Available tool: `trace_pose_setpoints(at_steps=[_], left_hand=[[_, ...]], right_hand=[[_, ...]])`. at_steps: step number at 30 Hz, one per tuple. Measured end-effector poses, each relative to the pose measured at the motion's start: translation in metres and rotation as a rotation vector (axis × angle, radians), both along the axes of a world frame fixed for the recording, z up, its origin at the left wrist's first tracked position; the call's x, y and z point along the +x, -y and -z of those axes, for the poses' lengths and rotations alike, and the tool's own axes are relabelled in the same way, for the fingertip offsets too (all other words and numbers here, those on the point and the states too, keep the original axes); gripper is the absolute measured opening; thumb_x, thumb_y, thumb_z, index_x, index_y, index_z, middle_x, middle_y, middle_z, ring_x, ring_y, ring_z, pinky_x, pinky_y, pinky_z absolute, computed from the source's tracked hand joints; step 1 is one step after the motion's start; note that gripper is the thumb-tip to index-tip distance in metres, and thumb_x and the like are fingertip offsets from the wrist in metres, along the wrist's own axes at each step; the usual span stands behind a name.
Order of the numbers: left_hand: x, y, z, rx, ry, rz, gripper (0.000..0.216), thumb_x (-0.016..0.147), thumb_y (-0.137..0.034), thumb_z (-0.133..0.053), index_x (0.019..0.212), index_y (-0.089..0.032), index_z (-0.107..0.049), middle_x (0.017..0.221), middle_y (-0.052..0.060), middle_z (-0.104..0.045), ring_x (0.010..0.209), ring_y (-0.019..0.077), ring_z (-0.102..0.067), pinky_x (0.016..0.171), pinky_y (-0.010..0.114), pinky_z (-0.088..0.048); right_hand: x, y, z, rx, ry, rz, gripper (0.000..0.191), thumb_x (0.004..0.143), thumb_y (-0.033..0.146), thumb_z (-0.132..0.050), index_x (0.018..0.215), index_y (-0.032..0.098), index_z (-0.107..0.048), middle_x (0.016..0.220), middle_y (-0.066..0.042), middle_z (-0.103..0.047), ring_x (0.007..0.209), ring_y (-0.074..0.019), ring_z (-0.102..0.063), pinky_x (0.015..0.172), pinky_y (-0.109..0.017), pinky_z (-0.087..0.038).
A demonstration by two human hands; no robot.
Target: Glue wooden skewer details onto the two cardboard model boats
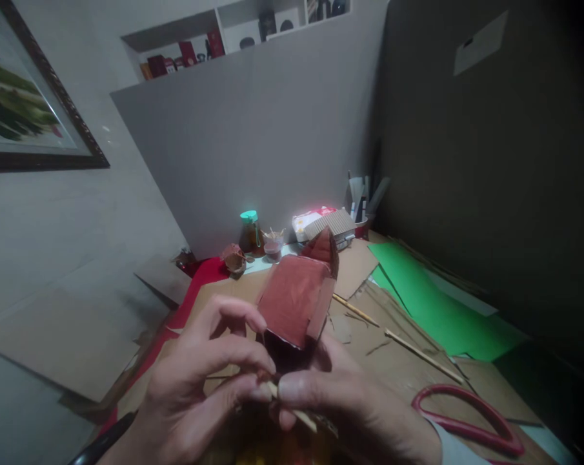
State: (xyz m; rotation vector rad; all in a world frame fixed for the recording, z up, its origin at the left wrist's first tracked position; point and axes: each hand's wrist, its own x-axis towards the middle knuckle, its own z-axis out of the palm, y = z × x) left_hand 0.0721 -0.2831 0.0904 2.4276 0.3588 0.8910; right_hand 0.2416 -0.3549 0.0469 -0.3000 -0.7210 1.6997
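Note:
A reddish-brown painted cardboard model (296, 300), shaped like a small box with a pointed folded end, is tilted up over the table's near side. My left hand (199, 378) is at its lower left, thumb and fingers pinched on a thin pale stick (304, 420). My right hand (342, 394) presses its thumb on the same stick, close to the left fingertips. Its other fingers lie behind the model's lower end, partly hidden. The model's underside is in shadow, so I cannot tell whether the stick is joined to it.
Red-handled scissors (466, 413) lie at the right. Thin wooden sticks (422, 355) and green sheets (437, 303) rest on cardboard. At the back stand a bottle with a turquoise lid (250, 232), a small cup (273, 248), a tissue pack (321, 223) and a pen holder (361, 226).

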Motion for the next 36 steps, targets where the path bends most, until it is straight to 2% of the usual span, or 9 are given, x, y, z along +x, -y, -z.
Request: trace_pose_setpoints(at_steps=[5,9,13,16,19,22,26,29,36], left_hand=[[0.0012,-0.0002,0.0004,0.002,0.038,-0.037,0.021,0.09,-0.01,-0.058,0.088,-0.029,-0.069,0.122,-0.001,-0.044,0.103,0.0162,-0.049,0.084,0.024,-0.043],[0.0028,-0.0001,0.0017,-0.03,0.04,-0.036,0.018,0.089,-0.013,-0.06,0.086,-0.028,-0.069,0.133,-0.003,-0.045,0.098,0.016,-0.048,0.088,0.027,-0.04],[0.0053,0.0005,0.0021,-0.114,0.054,-0.052,0.013,0.088,-0.017,-0.063,0.085,-0.028,-0.069,0.134,-0.003,-0.049,0.095,0.0156,-0.051,0.087,0.028,-0.04],[0.0053,0.0004,0.0001,-0.151,0.056,-0.037,0.006,0.089,-0.027,-0.065,0.086,-0.029,-0.07,0.135,-0.003,-0.049,0.097,0.0168,-0.052,0.088,0.029,-0.041],[0.0035,-0.001,-0.0022,-0.185,0.029,-0.015,0.019,0.094,-0.039,-0.055,0.091,-0.03,-0.072,0.137,-0.002,-0.048,0.102,0.0198,-0.052,0.092,0.032,-0.041],[0.0028,-0.0018,-0.0025,-0.195,0.013,-0.024,0.027,0.098,-0.034,-0.048,0.091,-0.031,-0.073,0.137,-0.002,-0.048,0.103,0.0191,-0.052,0.092,0.031,-0.041],[0.0059,0.0009,-0.002,-0.162,0.042,-0.086,0.025,0.096,-0.024,-0.051,0.087,-0.029,-0.073,0.133,-0.002,-0.052,0.105,0.0186,-0.055,0.092,0.029,-0.043],[0.0081,0.0031,-0.0026,-0.14,0.047,-0.112,0.023,0.095,-0.023,-0.051,0.085,-0.027,-0.072,0.13,0.0,-0.056,0.116,0.0217,-0.052,0.095,0.031,-0.043],[0.0093,0.0017,-0.003,-0.095,0.032,-0.1,0.022,0.095,-0.02,-0.052,0.085,-0.026,-0.069,0.13,0.0,-0.056,0.123,0.0203,-0.049,0.101,0.029,-0.039]], right_hand=[[0.0006,-0.0028,0.0016,0.046,0.003,-0.004,0.056,0.067,0.014,-0.077,0.12,0.017,-0.058,0.097,-0.003,-0.062,0.077,-0.0122,-0.058,0.07,-0.026,-0.041],[0.0005,0.0013,0.0,0.007,0.013,0.028,0.056,0.07,0.012,-0.074,0.123,0.019,-0.057,0.099,-0.002,-0.06,0.077,-0.0118,-0.057,0.071,-0.027,-0.042],[0.0006,0.0019,0.001,-0.013,0.015,0.035,0.055,0.07,0.01,-0.074,0.122,0.019,-0.057,0.094,-0.001,-0.06,0.077,-0.0114,-0.056,0.071,-0.026,-0.044],[0.0018,0.0002,0.0016,-0.007,0.024,0.039,0.049,0.069,0.012,-0.076,0.115,0.017,-0.059,0.093,-0.001,-0.06,0.074,-0.0105,-0.055,0.069,-0.024,-0.044],[0.0034,0.0001,0.0002,-0.025,0.048,0.047,0.045,0.069,0.013,-0.077,0.111,0.017,-0.06,0.092,0.0,-0.059,0.074,-0.0108,-0.055,0.07,-0.025,-0.044],[0.0045,0.0016,-0.0014,-0.07,0.069,0.056,0.048,0.071,0.014,-0.077,0.115,0.018,-0.058,0.097,-0.001,-0.059,0.076,-0.0115,-0.055,0.071,-0.026,-0.045],[0.0046,0.0032,-0.0012,-0.092,0.098,0.061,0.052,0.073,0.016,-0.077,0.12,0.02,-0.056,0.1,-0.002,-0.06,0.079,-0.0118,-0.056,0.072,-0.025,-0.047],[0.0043,0.0031,-0.0006,-0.097,0.105,0.071,0.046,0.075,0.015,-0.076,0.117,0.02,-0.058,0.099,-0.001,-0.06,0.076,-0.0103,-0.055,0.07,-0.024,-0.047],[0.0043,0.0026,0.0011,-0.088,0.102,0.072,0.043,0.075,0.014,-0.077,0.113,0.019,-0.058,0.101,-0.002,-0.059,0.078,-0.0105,-0.055,0.069,-0.022,-0.048]])
